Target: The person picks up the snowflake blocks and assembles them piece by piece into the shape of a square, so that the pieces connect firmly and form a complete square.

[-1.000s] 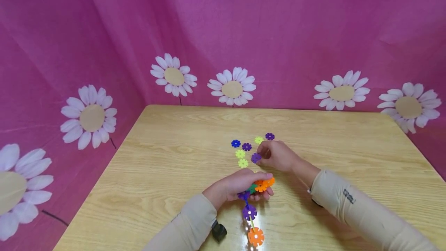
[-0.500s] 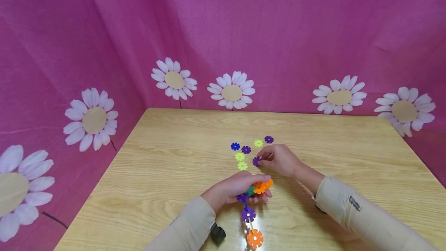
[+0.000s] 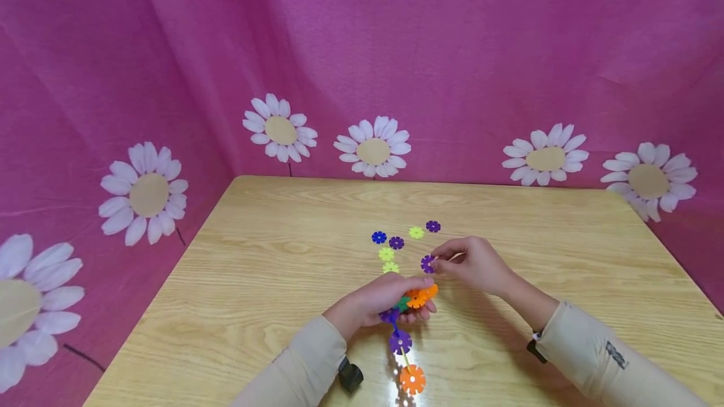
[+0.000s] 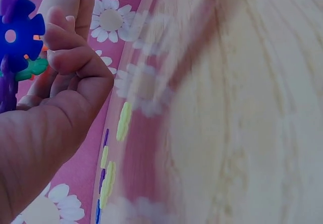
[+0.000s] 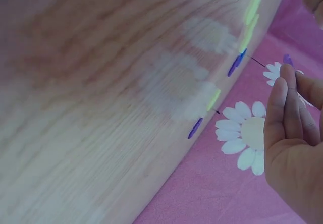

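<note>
My left hand (image 3: pixel 376 299) holds a chain of interlocked notched plastic discs, its thumb over the orange disc (image 3: pixel 416 298) and the green disc (image 3: pixel 403 304). From below the palm the chain runs toward the table's near side, through a purple disc (image 3: pixel 400 342) to an orange end disc (image 3: pixel 413 380). In the left wrist view a blue disc (image 4: pixel 26 45) of the chain shows beside curled fingers (image 4: pixel 75 57). My right hand (image 3: pixel 477 265) pinches a single purple notched disc (image 3: pixel 427 263) between thumb and fingertips, just beyond the left hand. Its fingers mostly hide that disc in the right wrist view.
Several loose discs lie flat past the hands: a blue disc (image 3: pixel 379 237), purple discs (image 3: pixel 396 242) and yellow discs (image 3: pixel 386 254). A pink cloth (image 3: pixel 452 68) with printed daisies rises behind the wooden table (image 3: pixel 294 231). A black wrist device (image 3: pixel 351 377) sits under the left sleeve.
My right hand has drawn the purple disc to the right, away from the loose discs. The left hand keeps its hold on the chain, almost still.
</note>
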`<action>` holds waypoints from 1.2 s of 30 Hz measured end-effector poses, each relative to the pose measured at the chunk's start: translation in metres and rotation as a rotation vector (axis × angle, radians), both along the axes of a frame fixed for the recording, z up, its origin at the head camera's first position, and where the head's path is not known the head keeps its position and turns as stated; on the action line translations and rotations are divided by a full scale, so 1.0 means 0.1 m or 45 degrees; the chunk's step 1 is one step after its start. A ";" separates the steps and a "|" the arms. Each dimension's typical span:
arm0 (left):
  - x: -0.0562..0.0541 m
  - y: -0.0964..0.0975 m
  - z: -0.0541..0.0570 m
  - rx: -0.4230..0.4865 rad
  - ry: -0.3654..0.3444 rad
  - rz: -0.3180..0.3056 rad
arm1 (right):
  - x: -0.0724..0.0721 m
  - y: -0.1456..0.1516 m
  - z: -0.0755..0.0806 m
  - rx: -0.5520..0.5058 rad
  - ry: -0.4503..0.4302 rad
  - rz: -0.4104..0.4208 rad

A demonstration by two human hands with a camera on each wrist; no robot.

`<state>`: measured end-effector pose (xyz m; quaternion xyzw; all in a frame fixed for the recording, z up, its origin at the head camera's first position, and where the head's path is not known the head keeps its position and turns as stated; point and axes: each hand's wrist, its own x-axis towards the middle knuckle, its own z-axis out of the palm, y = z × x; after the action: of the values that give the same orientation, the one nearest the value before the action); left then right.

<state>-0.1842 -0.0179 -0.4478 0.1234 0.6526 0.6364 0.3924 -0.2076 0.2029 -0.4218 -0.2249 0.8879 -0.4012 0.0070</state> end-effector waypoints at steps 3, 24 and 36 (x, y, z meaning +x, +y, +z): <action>0.00 -0.01 0.00 -0.013 0.008 0.007 | 0.06 0.03 0.01 -0.028 -0.034 -0.018; 0.00 -0.02 0.06 -0.017 0.009 0.052 | 0.44 0.14 0.17 -0.236 -0.283 -0.071; 0.01 0.00 0.06 -0.003 0.012 0.042 | 0.50 0.17 0.18 -0.354 -0.390 -0.054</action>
<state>-0.1831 -0.0181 -0.4417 0.1151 0.6572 0.6414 0.3789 -0.1573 0.2203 -0.4041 -0.1414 0.8170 -0.5496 0.1023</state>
